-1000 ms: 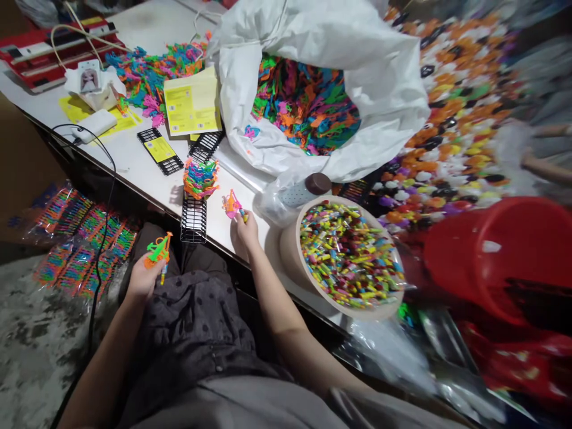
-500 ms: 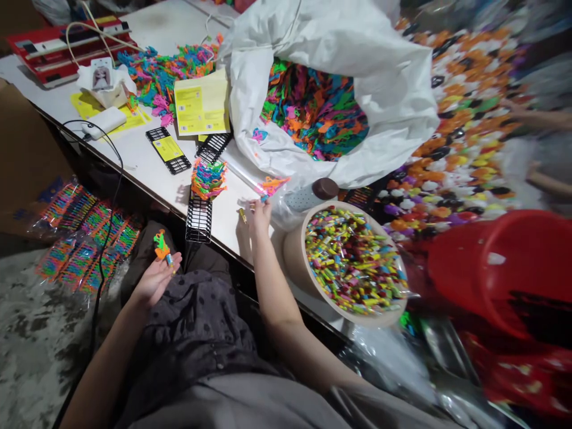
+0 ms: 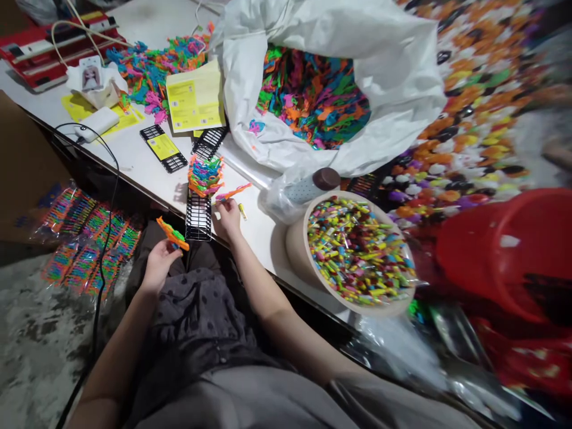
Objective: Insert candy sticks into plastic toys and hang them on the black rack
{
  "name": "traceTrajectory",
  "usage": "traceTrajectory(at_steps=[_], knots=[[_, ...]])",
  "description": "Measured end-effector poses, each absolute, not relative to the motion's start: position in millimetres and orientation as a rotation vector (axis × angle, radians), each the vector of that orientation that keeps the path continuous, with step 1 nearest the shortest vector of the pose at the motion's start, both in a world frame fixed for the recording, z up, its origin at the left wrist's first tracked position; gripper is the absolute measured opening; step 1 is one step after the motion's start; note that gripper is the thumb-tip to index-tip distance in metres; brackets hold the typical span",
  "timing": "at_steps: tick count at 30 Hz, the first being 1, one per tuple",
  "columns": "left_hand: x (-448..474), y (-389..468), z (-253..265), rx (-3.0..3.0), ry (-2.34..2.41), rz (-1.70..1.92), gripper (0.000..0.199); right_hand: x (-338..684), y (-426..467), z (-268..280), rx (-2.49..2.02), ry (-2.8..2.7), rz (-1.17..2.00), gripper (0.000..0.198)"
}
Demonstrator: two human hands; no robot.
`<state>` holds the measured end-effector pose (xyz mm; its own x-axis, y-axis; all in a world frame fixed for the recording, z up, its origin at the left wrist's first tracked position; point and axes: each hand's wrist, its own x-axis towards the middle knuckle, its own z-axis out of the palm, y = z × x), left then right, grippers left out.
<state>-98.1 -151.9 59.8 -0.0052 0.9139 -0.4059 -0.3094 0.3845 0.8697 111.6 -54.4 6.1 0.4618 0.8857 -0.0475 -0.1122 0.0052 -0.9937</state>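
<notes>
My left hand [image 3: 159, 262], over my lap, is closed on orange and green plastic figures [image 3: 173, 232], with a bit of blue at the fingertips. On the table's front edge lies a black slotted rack [image 3: 199, 219] with a row of mixed-colour plastic figures [image 3: 205, 176] across its upper part. Just right of the rack, my right hand [image 3: 229, 217] pinches a pink and orange plastic figure [image 3: 235, 192]. A small yellow piece [image 3: 242, 211] lies beside that hand.
A white sack [image 3: 397, 77] full of plastic figures stands behind a beige tub [image 3: 297, 244] of small coloured pieces. A red bucket [image 3: 504, 250] is at the right. Black racks with yellow labels [image 3: 163, 148] lie further back. Bagged figures [image 3: 89, 238] rest on the floor. Another person's hand [image 3: 558, 152] is blurred.
My right hand has moved left towards the rack, bringing the pink and orange figure along. My left hand has shifted slightly right, turned over and closed around its figures.
</notes>
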Motion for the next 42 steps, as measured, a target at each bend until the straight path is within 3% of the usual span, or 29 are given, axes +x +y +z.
traceTrajectory(at_steps=[6, 13, 24, 42], knots=[[-78.8, -75.1, 46.6, 0.901, 1.236, 1.319, 0.037, 100.3, -43.1, -5.4, -1.422, -0.869, 0.836, 0.026], [-45.9, -6.6, 21.8, 1.082, 1.223, 1.277, 0.024, 104.9, -40.0, -4.8, -1.653, -1.094, 0.639, 0.019], [-35.7, -0.1, 20.2, 1.497, 1.568, 1.158, 0.018, 103.0, -33.6, -2.4, -1.777, -1.184, 0.518, 0.016], [-29.9, 7.5, 35.5, 1.599, 1.578, 1.014, 0.026, 100.8, -33.4, 27.7, -2.007, -1.117, 0.652, 0.017]])
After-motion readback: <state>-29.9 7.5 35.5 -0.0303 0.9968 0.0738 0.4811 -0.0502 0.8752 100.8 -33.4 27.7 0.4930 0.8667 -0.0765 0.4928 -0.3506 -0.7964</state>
